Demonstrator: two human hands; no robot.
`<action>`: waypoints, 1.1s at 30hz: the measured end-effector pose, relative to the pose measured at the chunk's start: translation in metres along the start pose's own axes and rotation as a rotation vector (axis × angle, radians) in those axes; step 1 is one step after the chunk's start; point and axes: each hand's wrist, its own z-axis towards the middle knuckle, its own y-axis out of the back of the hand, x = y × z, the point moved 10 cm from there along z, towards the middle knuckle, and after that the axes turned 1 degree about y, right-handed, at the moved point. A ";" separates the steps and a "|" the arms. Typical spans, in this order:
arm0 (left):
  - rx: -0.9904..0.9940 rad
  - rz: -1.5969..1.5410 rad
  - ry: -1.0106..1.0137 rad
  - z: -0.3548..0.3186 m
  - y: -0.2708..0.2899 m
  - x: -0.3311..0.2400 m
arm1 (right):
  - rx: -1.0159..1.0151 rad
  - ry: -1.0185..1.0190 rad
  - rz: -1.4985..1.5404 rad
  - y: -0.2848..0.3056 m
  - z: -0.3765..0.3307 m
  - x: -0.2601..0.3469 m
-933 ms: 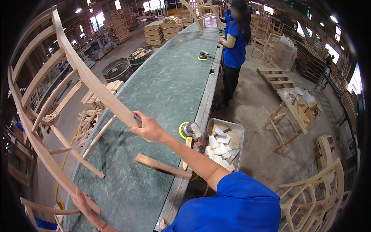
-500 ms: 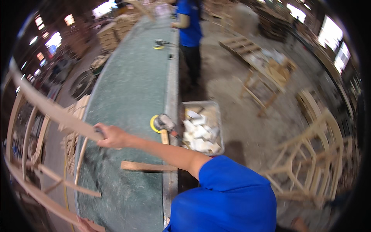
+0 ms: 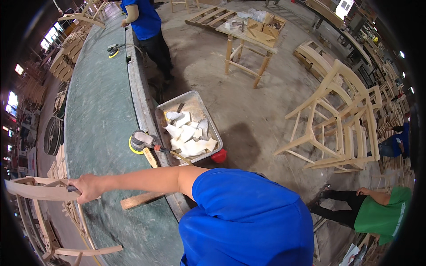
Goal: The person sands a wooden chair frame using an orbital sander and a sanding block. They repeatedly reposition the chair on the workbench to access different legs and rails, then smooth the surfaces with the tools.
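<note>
1. We saw only one of the person's own hands (image 3: 88, 187), at the left of the frame, its arm running out from the blue sleeve near the lower middle. From this view we could not tell which hand it was. Its fingers were closed around the curved top rail of an unfinished wooden chair frame (image 3: 42, 189).
2. The chair frame ran on from that rail down into the lower left corner, hanging at the far edge of the long green workbench (image 3: 100, 111).
3. Just right of the gripping hand, a short wooden block (image 3: 141, 200) lay on the bench near its edge.
4. Above the forearm, towards the middle of the frame, a round sander (image 3: 141, 141) with a yellow pad rested on the bench edge.
5. Just beside it, on the right, stood a metal tray (image 3: 190, 128) of pale wood offcuts, with a small red thing at its lower corner.
6. Near the top of the frame another person in a blue shirt (image 3: 143, 20) stood at the bench, a second sander (image 3: 114, 49) lying close by.
7. At the right a finished bare chair (image 3: 341, 119) stood on the concrete floor, and a person in green (image 3: 377, 217) sat low at the lower right.
</note>
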 end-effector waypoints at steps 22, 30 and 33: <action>-0.173 -0.238 1.137 -0.059 -0.036 0.118 | -0.016 -0.004 -0.057 0.008 0.008 -0.007; -0.308 -0.248 1.276 -0.075 -0.012 0.122 | -0.008 0.019 -0.003 -0.004 0.011 -0.004; -0.328 -0.276 1.312 -0.077 -0.018 0.127 | -0.004 -0.010 0.007 0.003 0.010 -0.008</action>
